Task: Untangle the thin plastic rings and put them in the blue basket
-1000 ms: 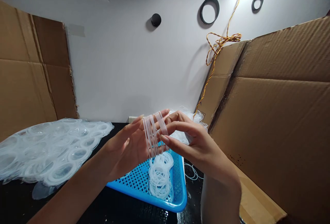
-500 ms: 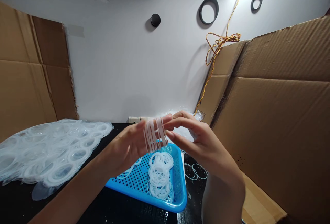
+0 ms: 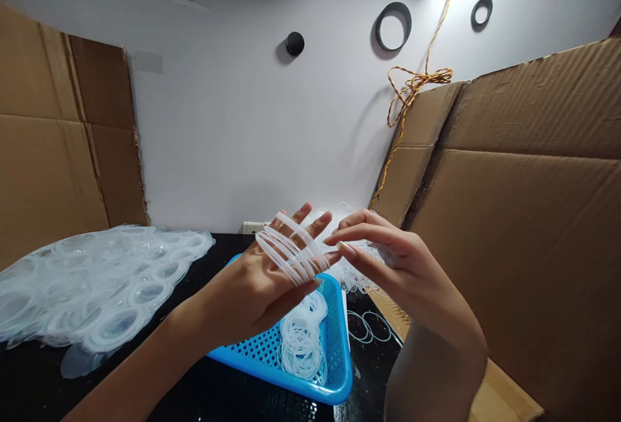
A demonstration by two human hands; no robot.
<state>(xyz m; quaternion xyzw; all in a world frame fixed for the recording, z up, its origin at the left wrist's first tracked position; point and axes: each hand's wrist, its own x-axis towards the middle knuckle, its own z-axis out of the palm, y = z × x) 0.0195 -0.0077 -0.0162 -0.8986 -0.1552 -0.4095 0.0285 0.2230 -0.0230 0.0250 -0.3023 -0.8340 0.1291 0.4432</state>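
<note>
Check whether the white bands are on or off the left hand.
On: the white bands loop around the left hand, stretched across its fingers.

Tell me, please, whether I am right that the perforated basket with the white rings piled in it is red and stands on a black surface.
The colour is wrong: the head view shows that the perforated basket with the white rings piled in it is blue, and it stands on a black surface.

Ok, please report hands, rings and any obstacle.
Left hand: white rings looped around it. Right hand: near left fingertips. Blue basket below; nothing visibly blocking.
</note>
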